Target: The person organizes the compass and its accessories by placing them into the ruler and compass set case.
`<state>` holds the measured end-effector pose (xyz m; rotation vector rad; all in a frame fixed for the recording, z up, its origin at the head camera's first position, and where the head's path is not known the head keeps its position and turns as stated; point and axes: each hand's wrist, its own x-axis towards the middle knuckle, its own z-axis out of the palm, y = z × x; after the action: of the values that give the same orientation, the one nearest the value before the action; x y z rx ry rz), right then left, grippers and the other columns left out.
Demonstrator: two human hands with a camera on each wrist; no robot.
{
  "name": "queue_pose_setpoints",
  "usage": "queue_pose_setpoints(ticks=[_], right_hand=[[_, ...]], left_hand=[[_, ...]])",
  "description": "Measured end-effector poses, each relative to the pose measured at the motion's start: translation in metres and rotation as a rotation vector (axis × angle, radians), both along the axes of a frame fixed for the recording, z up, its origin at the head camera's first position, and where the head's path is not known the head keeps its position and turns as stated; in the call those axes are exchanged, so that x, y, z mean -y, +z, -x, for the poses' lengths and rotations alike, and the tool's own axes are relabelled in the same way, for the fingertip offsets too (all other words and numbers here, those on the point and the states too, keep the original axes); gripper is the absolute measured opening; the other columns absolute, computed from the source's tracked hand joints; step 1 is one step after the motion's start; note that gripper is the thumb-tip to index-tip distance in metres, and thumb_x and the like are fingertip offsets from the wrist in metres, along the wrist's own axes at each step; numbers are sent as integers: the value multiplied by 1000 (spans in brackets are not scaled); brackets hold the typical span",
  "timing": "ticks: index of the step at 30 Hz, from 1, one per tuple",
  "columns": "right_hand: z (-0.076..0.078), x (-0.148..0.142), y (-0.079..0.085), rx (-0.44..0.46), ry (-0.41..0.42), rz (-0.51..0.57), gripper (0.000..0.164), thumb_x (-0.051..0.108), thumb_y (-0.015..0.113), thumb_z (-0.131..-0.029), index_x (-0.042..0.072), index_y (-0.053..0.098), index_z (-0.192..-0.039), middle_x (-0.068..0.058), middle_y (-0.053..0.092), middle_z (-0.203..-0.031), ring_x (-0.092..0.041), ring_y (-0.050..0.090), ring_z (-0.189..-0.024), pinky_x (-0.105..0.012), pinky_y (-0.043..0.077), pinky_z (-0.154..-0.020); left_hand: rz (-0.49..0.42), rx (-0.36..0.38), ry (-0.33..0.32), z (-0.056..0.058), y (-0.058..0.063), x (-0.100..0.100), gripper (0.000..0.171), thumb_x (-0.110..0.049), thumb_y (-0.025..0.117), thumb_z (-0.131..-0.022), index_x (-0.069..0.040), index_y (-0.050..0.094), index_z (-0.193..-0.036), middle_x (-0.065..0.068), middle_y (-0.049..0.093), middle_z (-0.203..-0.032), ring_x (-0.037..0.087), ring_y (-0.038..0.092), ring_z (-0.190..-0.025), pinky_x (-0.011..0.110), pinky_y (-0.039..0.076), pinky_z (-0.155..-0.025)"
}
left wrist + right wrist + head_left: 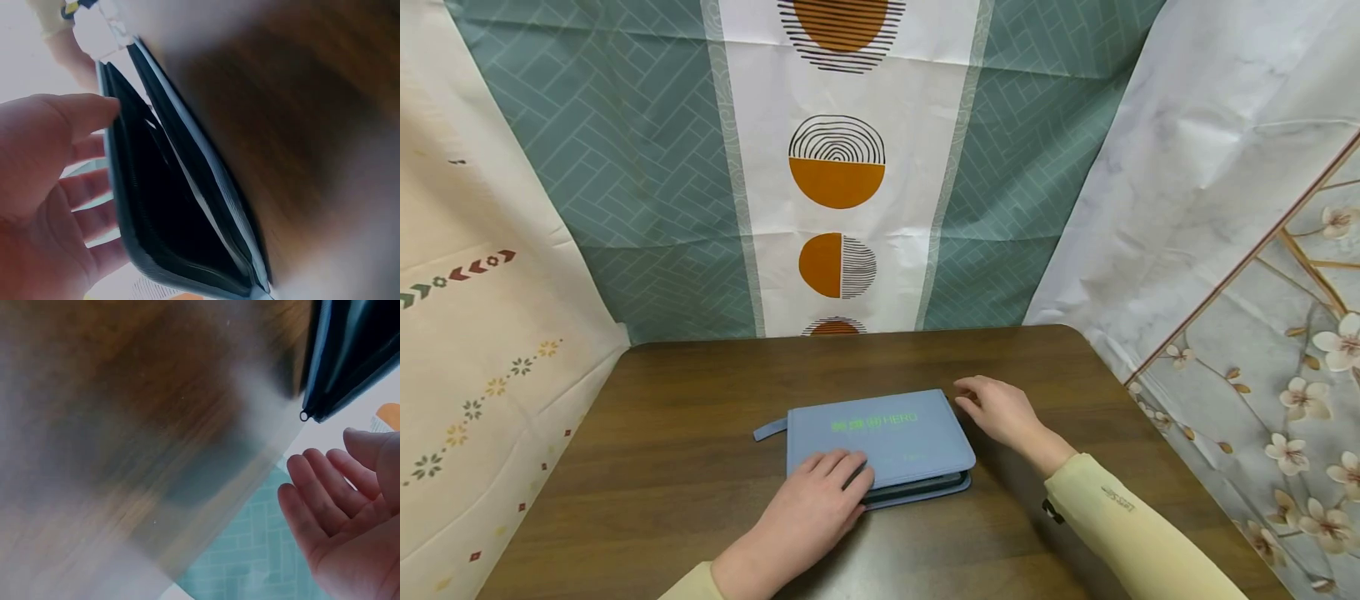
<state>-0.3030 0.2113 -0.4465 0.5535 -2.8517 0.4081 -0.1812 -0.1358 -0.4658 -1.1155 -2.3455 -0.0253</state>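
Note:
A light-blue zip case (880, 446) with green lettering lies on the wooden table, its zip undone and its front edge gaping. My left hand (816, 517) holds the top cover at the case's front left: fingers lie over the outside, thumb at the rim. In the left wrist view, the dark inside of the case (169, 200) shows between the parted covers. My right hand (1003, 412) is just off the case's far right corner, fingers loosely bent and holding nothing. Near it in the right wrist view is the small ring of the zip pull (304, 415).
A short blue strap (770, 429) sticks out from the case's left side. The brown table (685, 392) ends at a patterned curtain (842, 275) behind, with printed cloths (497, 358) hanging along the left and right sides.

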Motion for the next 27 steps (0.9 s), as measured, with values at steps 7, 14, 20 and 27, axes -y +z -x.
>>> queue_pose_setpoints(ticks=[7,14,20,27], right_hand=[[14,5,-1,23,18,-38,22,16,78,-104,8,81,-124,-6,80,-119,-26,77,-103,-51,62,-89],[23,10,-1,79,27,-98,20,12,81,-100,9,82,-120,-6,80,-113,-27,76,-103,-52,61,-91],[28,15,-1,105,29,-139,19,12,83,-99,9,83,-118,-6,81,-114,-29,77,-106,-53,61,-91],[33,20,-1,126,26,-160,18,10,82,-98,9,83,-116,-6,80,-112,-28,76,-104,-53,61,-90]], left_hand=[[24,-26,-9,-1,-1,-7,29,-22,90,-87,-16,71,-108,1,70,-117,23,69,-105,40,60,-84],[94,49,13,0,7,-12,33,-26,95,-83,-19,72,-105,-3,69,-111,20,66,-95,34,56,-69],[104,160,40,3,11,-17,33,-21,97,-83,-19,74,-106,-1,71,-110,20,65,-88,30,52,-59],[75,178,72,6,13,-22,37,-3,95,-77,-18,74,-103,-1,68,-104,20,59,-81,31,47,-50]])
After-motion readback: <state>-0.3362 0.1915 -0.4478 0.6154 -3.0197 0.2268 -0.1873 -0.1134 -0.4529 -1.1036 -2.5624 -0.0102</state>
